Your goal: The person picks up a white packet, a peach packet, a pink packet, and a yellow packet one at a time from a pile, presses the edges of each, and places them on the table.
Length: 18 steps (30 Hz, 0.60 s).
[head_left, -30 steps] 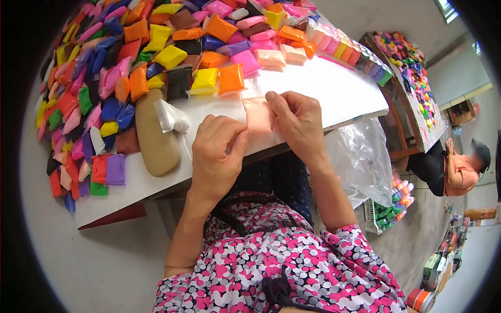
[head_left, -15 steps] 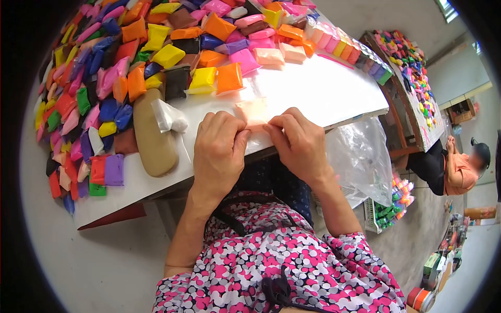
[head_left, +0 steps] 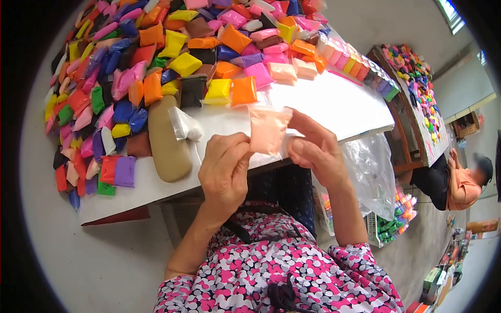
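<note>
A flat peach packet (head_left: 269, 130) in clear film is held up over the front edge of the white table (head_left: 360, 107). My left hand (head_left: 225, 169) pinches its lower left corner between thumb and fingers. On the packet's right side my right hand (head_left: 317, 148) has its fingers apart, with the index fingertip by the upper right corner; whether it grips the film cannot be made out. Left of my hands lie a small clear bag with a white lump (head_left: 186, 127) and a long olive-brown rounded block (head_left: 169, 141).
Many coloured packets (head_left: 182, 63) cover the table's left and back, with a row of wrapped ones (head_left: 360, 65) at the right. A clear plastic bag (head_left: 370, 167) hangs at the right edge above a crate (head_left: 373, 229). A person (head_left: 462, 182) sits at far right near another table.
The peach packet has been lifted and tilted upright to face me. My right hand has spread its fingers and turned. The whole view has shifted slightly.
</note>
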Tool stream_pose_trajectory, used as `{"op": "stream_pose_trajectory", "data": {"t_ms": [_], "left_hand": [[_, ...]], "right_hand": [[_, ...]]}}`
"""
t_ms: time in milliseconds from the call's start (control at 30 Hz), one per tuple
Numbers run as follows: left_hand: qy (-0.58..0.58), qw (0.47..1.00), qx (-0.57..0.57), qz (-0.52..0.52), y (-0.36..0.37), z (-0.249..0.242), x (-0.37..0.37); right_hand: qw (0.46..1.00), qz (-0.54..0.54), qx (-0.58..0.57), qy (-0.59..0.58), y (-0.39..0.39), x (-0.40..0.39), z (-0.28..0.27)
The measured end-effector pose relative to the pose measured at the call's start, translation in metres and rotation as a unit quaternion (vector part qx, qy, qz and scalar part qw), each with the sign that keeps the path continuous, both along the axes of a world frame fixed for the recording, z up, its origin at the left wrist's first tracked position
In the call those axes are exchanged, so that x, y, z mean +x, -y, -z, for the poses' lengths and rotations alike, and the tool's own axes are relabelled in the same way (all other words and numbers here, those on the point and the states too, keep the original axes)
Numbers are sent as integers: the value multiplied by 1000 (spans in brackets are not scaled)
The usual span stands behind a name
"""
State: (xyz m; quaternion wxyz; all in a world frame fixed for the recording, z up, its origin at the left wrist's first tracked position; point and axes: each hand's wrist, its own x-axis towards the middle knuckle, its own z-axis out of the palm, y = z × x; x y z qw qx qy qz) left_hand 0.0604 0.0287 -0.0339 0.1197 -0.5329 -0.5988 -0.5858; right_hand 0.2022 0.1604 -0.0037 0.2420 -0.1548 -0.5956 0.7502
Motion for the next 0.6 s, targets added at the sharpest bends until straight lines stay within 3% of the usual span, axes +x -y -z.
{"op": "stream_pose_trajectory", "data": {"t_ms": [100, 333, 433, 533, 600], "left_hand": [[0, 1000, 12, -1, 3, -7, -1], [-6, 995, -46, -83, 19, -25, -8], [-16, 989, -53, -137, 34, -37, -4], [-90, 975, -93, -181, 52, -47, -28], [-57, 978, -97, -177, 56, -50, -44]], "right_hand": [[981, -163, -96, -43, -13, -13, 0], [985, -147, -83, -39, -4, -43, 2], [992, -120, 34, -32, -2, -58, -4], [953, -41, 299, 6, 3, -75, -8], [948, -26, 317, 6, 9, -88, -3]]}}
